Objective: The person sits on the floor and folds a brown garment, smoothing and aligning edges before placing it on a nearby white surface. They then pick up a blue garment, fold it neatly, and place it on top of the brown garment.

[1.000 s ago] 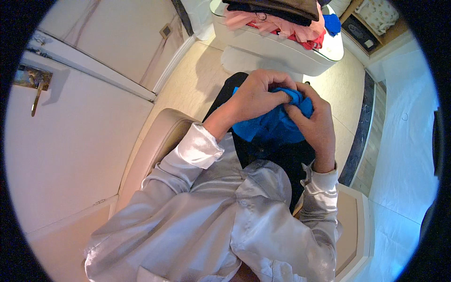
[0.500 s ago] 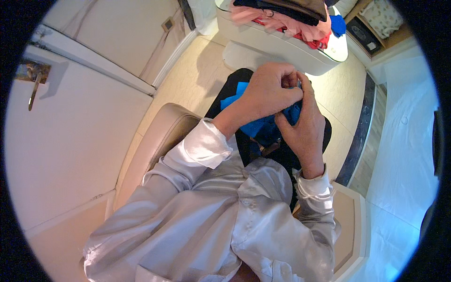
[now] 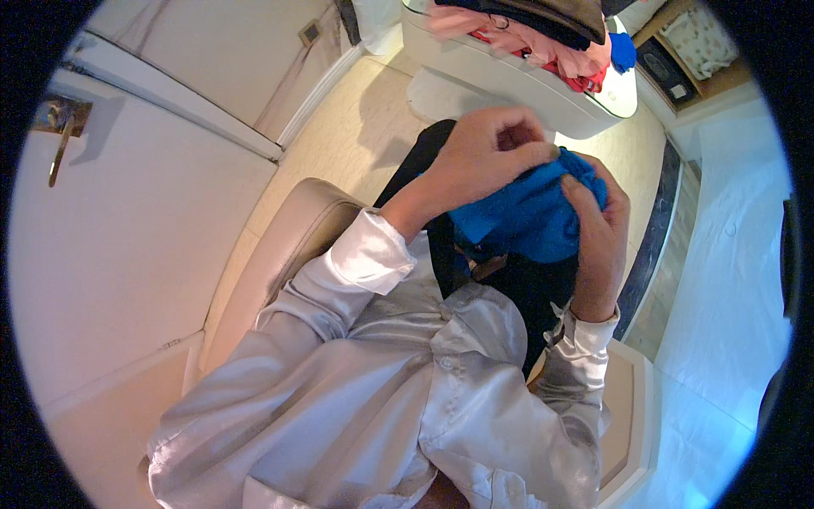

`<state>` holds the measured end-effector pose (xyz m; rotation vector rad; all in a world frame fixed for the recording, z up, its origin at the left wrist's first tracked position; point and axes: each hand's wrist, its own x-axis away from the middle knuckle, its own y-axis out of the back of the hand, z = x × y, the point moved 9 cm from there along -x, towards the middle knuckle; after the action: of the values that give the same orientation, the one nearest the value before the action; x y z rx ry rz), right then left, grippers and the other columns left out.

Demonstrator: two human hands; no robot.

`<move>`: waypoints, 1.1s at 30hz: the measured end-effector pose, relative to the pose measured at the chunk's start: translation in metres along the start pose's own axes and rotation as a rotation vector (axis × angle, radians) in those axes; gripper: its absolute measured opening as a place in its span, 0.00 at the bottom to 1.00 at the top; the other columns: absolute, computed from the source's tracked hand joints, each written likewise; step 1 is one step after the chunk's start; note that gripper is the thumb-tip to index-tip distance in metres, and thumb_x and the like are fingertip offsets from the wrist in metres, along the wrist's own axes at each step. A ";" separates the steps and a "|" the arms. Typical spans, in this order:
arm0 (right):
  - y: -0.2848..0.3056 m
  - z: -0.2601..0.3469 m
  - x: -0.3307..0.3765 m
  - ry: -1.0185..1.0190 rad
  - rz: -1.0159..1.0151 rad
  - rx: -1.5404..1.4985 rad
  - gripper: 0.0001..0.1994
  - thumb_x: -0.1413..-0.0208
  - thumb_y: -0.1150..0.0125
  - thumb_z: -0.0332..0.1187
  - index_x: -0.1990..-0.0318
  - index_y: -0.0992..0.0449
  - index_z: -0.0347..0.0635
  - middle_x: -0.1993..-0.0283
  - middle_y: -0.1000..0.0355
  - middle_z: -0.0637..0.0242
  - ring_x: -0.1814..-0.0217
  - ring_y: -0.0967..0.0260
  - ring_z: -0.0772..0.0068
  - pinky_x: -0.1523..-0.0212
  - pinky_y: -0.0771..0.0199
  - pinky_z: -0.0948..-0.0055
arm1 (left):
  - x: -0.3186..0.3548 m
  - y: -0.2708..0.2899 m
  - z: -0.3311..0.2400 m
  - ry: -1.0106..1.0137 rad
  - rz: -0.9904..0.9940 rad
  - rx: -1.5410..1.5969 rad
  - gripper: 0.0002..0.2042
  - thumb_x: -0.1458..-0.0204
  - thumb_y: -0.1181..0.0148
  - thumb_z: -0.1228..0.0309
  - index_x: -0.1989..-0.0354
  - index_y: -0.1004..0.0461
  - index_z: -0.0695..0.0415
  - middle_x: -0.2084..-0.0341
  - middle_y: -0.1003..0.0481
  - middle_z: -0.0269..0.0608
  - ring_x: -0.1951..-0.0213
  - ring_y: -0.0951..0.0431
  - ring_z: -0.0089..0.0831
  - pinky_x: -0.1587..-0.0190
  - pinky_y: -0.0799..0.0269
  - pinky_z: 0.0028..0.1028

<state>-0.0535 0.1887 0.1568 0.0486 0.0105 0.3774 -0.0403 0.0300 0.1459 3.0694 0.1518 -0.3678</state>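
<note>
A piece of blue cloth (image 3: pixel 526 216) lies bunched over my lap, on dark trousers. My left hand (image 3: pixel 496 157) pinches its upper edge between thumb and curled fingers. On the cloth's right side my right hand (image 3: pixel 600 216) grips a gathered fold, thumb on the near face and fingers behind it. The two hands are a short way apart along the upper edge. What kind of garment the cloth is cannot be made out.
A white rounded table (image 3: pixel 500 81) ahead bears piled clothes (image 3: pixel 543 38) in pink, red, black and brown, plus a small blue bundle (image 3: pixel 622 53). A beige padded chair arm (image 3: pixel 288 229) is at my left, near a white door (image 3: pixel 144 220) with a metal handle. Shelving (image 3: pixel 687 64) stands far right.
My right hand has moved right, away from my left hand, and the blue cloth is now spread wider between them. The view has shifted slightly.
</note>
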 end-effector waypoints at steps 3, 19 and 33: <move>0.011 0.009 0.005 -0.017 -0.128 -0.178 0.12 0.44 0.41 0.27 0.54 0.23 0.31 0.61 0.23 0.67 0.62 0.27 0.78 0.58 0.26 0.79 | 0.011 0.029 0.024 -0.021 -0.210 -0.056 0.07 0.48 0.34 0.70 0.69 0.25 0.59 0.80 0.28 0.32 0.76 0.30 0.17 0.72 0.34 0.20; 0.030 0.012 0.037 0.082 -0.129 -0.059 0.13 0.47 0.40 0.26 0.54 0.22 0.35 0.59 0.25 0.69 0.57 0.31 0.79 0.51 0.34 0.80 | 0.036 -0.044 0.150 0.729 0.169 0.604 0.19 0.44 0.38 0.55 0.56 0.22 0.60 0.67 0.20 0.38 0.69 0.21 0.27 0.64 0.25 0.27; 0.066 0.001 0.018 0.106 -0.346 -0.065 0.08 0.42 0.38 0.26 0.55 0.22 0.36 0.62 0.25 0.72 0.63 0.30 0.83 0.59 0.31 0.83 | -0.067 0.057 0.032 -0.033 -0.283 -0.073 0.02 0.52 0.41 0.76 0.73 0.28 0.56 0.77 0.29 0.32 0.74 0.31 0.20 0.71 0.34 0.23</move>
<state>-0.0607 0.2566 0.1614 -0.0381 0.1103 0.0335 -0.1068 -0.0348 0.1322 2.9694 0.5883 -0.4134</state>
